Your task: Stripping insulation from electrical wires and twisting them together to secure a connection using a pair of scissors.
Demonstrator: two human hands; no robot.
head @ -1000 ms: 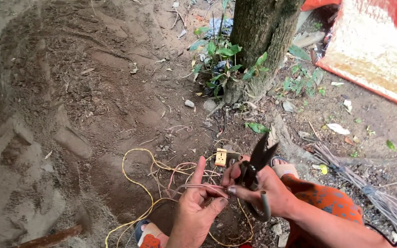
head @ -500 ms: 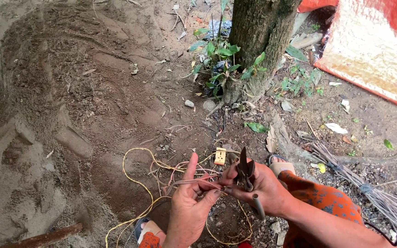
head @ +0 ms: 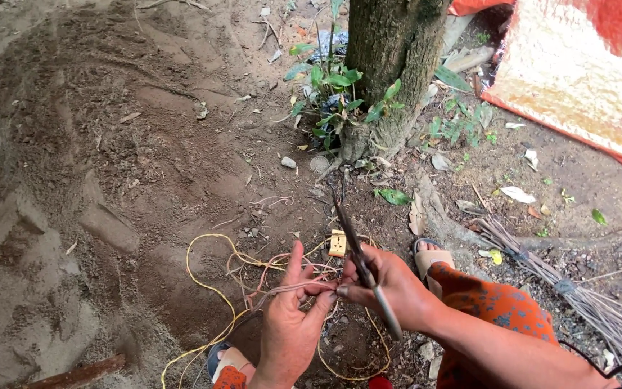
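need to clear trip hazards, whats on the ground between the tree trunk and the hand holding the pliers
In the head view, between the tree trunk and the right hand with the pliers lie green seedlings, pebbles, dry leaves, bare soil and a small yellow block.

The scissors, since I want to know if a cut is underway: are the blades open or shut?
Shut: the scissors in the right hand show one narrow dark point, with no gap.
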